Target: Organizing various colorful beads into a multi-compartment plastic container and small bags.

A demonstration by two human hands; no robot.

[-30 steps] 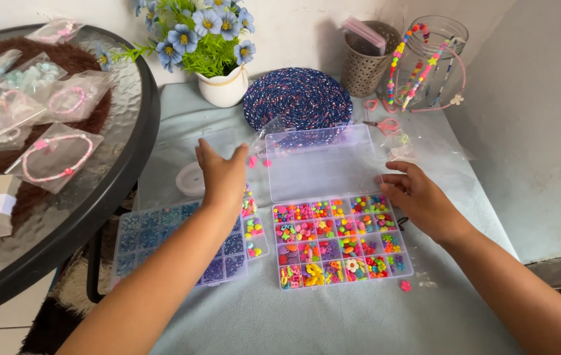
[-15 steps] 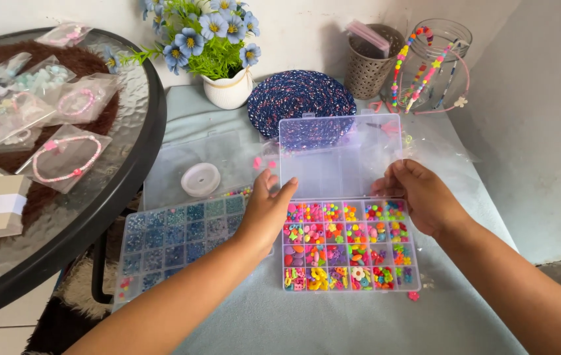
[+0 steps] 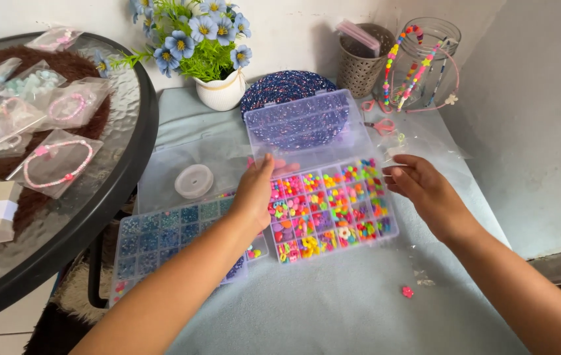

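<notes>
A clear plastic bead box [image 3: 333,210] with many small compartments of colourful beads lies tilted on the light blue cloth [image 3: 333,309]. Its transparent lid [image 3: 303,128] stands open toward the wall. My left hand [image 3: 254,194] grips the box's left edge near the hinge, thumb on top. At the right edge, my right hand [image 3: 422,187] holds the box with its fingertips. A second organiser with blue beads [image 3: 169,230] lies to the left, partly under my left forearm.
A white round spool [image 3: 194,181] sits on a clear lid left of the box. Behind are a flower pot [image 3: 220,92], a dark round mat [image 3: 280,85], a basket [image 3: 361,66] and a glass jar with bead strings [image 3: 425,59]. A glass table [image 3: 109,197] with bagged bracelets stands left. A pink bead [image 3: 407,291] lies loose.
The colourful bead box has been shifted right and turned slightly. My left hand moved from the lid's left side to the box's left edge; my right hand stayed on its right edge.
</notes>
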